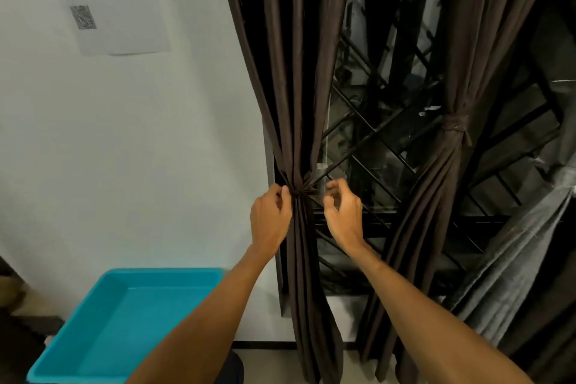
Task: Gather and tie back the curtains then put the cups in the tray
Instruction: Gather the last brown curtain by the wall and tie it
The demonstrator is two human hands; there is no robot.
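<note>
Both hands work at the tie-back [301, 191] of the left curtain [296, 97].

The left hand [270, 217] pinches the tie-back between thumb and fingertips where it cinches the dark brown cloth, and the knot sits just right of those fingertips. The right hand [343, 212] is just past the knot on the far side, fingers curled inward; I cannot tell whether they hold a strand. Well right of that hand, the second curtain [448, 184] hangs gathered and bound by its own band [455, 125], in front of the window grille [374, 134]. Below and left of the left wrist lies the turquoise tray [162, 272], against the white wall [156, 134].
</note>
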